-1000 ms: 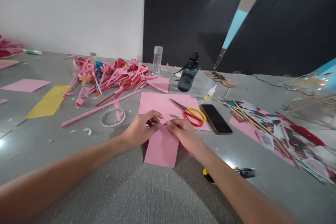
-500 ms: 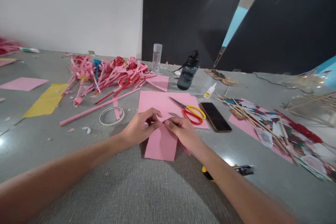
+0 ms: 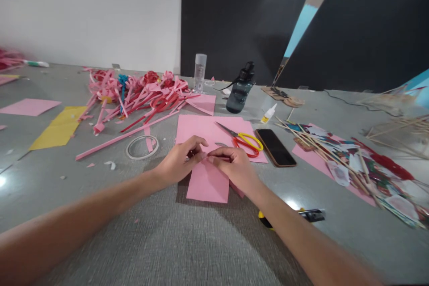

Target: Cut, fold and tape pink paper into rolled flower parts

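A strip of pink paper (image 3: 208, 183) hangs down towards me, pinched at its far end by both hands. My left hand (image 3: 182, 161) is closed, thumb against forefinger, at the paper's upper left edge. Close beside it, my right hand (image 3: 236, 167) pinches the same end from the right. The fingertips almost meet, and the fold between them is too small to make out. Behind the hands lie pink sheets (image 3: 194, 126) with scissors (image 3: 246, 140) on top, their handles red and yellow. A roll of tape (image 3: 142, 148) rests left of my left hand.
At the back left is a heap of pink and red paper flowers (image 3: 140, 94). A phone (image 3: 275, 147), glue bottle (image 3: 268, 114) and dark water bottle (image 3: 240, 91) stand or lie to the right. A cutter (image 3: 311, 215) lies partly under my right forearm. Sticks and scraps (image 3: 348, 161) spread further right.
The near end of the pink paper has swung slightly right and up. Both hands keep their pinch in nearly the same place.
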`<act>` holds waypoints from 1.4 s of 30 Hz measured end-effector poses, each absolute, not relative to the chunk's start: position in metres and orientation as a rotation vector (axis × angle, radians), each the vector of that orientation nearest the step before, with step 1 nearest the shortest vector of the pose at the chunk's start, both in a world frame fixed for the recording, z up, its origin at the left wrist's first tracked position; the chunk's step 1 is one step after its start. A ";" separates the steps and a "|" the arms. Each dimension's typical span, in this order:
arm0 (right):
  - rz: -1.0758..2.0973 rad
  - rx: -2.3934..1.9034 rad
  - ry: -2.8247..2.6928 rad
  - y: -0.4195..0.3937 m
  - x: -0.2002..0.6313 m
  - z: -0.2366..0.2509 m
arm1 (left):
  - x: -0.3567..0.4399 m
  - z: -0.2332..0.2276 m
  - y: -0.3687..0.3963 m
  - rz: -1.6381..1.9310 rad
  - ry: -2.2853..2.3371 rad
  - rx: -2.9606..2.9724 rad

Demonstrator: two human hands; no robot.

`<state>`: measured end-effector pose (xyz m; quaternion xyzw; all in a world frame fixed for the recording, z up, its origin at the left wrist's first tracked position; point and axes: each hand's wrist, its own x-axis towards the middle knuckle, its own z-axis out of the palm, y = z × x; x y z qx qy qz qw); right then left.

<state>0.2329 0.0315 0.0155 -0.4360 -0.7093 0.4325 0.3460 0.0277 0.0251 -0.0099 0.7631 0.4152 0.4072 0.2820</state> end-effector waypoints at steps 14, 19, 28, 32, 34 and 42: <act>1.101 -1.130 -1.835 0.033 0.233 0.017 | 0.029 -0.007 0.025 0.976 1.056 2.043; 1.148 -1.121 -1.874 0.031 0.231 0.017 | 0.030 -0.006 0.023 1.025 1.055 2.019; 1.061 -1.104 -1.898 0.031 0.231 0.015 | 0.029 -0.006 0.024 0.982 0.969 2.050; 1.028 -1.068 -1.889 0.028 0.231 0.015 | 0.029 -0.006 0.027 0.941 1.064 2.050; 1.015 -1.056 -1.875 0.027 0.230 0.015 | 0.028 -0.005 0.028 0.912 1.105 2.057; 0.947 -1.095 -1.939 0.027 0.232 0.017 | 0.029 -0.004 0.026 0.975 1.087 2.026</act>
